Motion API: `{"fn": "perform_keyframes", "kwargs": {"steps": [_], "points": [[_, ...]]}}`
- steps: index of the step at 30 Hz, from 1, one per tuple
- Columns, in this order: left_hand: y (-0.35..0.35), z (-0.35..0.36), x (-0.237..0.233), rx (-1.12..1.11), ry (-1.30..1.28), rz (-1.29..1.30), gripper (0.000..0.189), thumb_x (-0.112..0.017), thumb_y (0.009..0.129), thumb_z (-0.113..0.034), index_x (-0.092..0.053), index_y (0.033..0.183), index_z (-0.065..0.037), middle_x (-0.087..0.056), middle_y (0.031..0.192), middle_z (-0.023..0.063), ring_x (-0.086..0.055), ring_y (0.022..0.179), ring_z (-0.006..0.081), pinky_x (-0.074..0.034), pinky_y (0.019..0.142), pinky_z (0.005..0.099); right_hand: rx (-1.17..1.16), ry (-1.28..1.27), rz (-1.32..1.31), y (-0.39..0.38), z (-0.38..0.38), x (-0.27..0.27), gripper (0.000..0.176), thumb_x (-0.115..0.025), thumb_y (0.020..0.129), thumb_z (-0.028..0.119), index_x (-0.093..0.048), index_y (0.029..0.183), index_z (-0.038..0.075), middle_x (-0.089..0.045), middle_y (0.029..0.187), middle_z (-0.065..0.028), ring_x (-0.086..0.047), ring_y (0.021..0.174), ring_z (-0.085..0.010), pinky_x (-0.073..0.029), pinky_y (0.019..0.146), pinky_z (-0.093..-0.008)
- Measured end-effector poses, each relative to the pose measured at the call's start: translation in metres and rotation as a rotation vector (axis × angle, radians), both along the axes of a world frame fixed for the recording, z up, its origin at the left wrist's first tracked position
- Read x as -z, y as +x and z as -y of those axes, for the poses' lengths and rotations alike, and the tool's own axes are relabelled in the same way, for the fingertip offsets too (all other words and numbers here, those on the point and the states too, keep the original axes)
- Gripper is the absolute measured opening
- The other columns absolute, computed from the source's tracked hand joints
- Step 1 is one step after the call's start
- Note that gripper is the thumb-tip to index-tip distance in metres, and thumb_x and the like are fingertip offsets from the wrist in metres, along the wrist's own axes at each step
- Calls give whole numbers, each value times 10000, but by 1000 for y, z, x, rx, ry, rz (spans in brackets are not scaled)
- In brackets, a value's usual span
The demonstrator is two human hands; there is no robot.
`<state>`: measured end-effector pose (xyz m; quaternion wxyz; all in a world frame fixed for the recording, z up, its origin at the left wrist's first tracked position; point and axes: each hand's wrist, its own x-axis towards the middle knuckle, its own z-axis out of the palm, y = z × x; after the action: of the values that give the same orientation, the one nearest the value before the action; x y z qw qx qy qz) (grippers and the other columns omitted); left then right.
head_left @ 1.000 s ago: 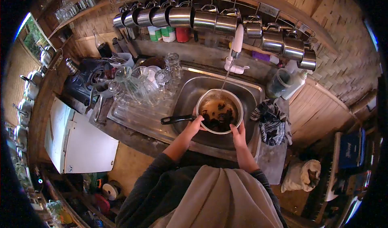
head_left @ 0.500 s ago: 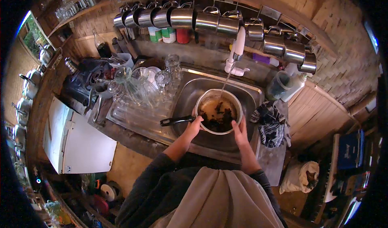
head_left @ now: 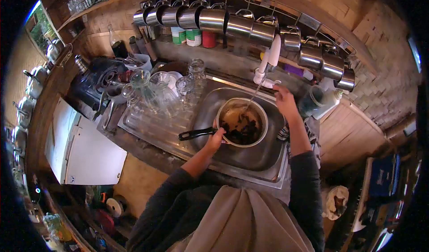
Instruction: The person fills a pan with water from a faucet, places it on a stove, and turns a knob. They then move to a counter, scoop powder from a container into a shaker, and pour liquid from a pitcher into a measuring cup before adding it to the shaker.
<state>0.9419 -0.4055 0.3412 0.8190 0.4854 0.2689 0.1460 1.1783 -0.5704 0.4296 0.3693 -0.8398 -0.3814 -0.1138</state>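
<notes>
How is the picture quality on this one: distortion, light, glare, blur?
Head view: heavy fisheye with black corners, straight lines bowed; lighting dim and warm, brightest at the window upper left; glare on the hanging mugs and the sink rim; the pan at centre reads sharp, the margins smear.

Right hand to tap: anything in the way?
Nothing visible. The right hand is at the base of the white tap, behind the sink; contact cannot be told. The pot sits lower and aside, gripped at its rim by the left hand, clear of that path.
</notes>
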Motion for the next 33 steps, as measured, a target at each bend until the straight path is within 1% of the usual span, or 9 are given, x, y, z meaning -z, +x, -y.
{"fn": "perform_keyframes", "kwargs": {"steps": [6,8,9,11,14,21,23,27,33], "points": [[2,-12,28,42,61,-9,232,-473,797,-206,-543,929,-29,-550,776,77,-560,717,182,-503,659,309,-22,-102,39,32,-11,-25,245,-497,815,60,-606,1034,68,-621,991,-195,-605,872,-369,-481,781,-404],[9,-17,50,73,-61,2,593,-442,780,-126,-260,1341,-180,-536,979,126,-604,644,214,-541,513,297,19,-164,-108,34,-13,-33,210,-523,822,106,-617,1002,51,-620,990,-199,-595,893,-375,-479,786,-417],[9,-16,52,69,-61,0,593,-442,780,-126,-260,1341,-180,-536,979,126,-604,644,214,-541,513,297,15,-165,-110,38,-13,-31,210,-523,822,106,-617,1002,51,-620,990,-199,-595,893,-375,-479,786,-417],[7,-11,45,-21,-48,-40,247,-466,820,-239,-539,942,-37,-563,755,67,-567,735,200,-469,669,308,29,-201,25,47,-12,-28,232,-560,832,127,-592,1046,44,-630,984,-178,-622,889,-337,-501,771,-383],[-1,-11,23,40,226,-178,266,-449,843,-267,-541,916,-28,-569,757,65,-572,758,198,-458,704,324,-16,-158,45,58,-12,-19,232,-562,821,115,-593,1041,52,-617,1018,-184,-607,907,-358,-495,786,-395],[-2,-11,38,125,441,-147,334,-364,898,-318,-562,881,-49,-607,827,84,-580,814,233,-435,750,331,-15,-204,147,62,-13,-12,310,-578,781,87,-562,1082,10,-576,1086,-194,-524,1044,-378,-427,906,-405],[1,-10,36,135,312,-210,343,-321,925,-312,-556,946,-64,-608,887,86,-582,865,246,-438,763,345,-21,-269,107,64,-16,-12,520,-567,751,77,-455,1255,22,-483,1205,-250,-428,1150,-406,-382,969,-421],[-2,-9,43,164,355,-170,298,-339,924,-279,-549,990,-78,-591,908,79,-581,891,206,-451,751,352,-7,-276,120,67,-15,-5,540,-576,746,68,-429,1262,6,-482,1197,-241,-414,1166,-407,-359,998,-411],[6,-9,31,57,-130,11,271,-450,845,-239,-556,1027,-69,-585,926,54,-552,938,155,-418,823,354,-10,96,144,28,2,12,479,-551,798,4,-429,1260,39,-499,1173,-193,-498,1117,-285,-436,889,-341]]}}
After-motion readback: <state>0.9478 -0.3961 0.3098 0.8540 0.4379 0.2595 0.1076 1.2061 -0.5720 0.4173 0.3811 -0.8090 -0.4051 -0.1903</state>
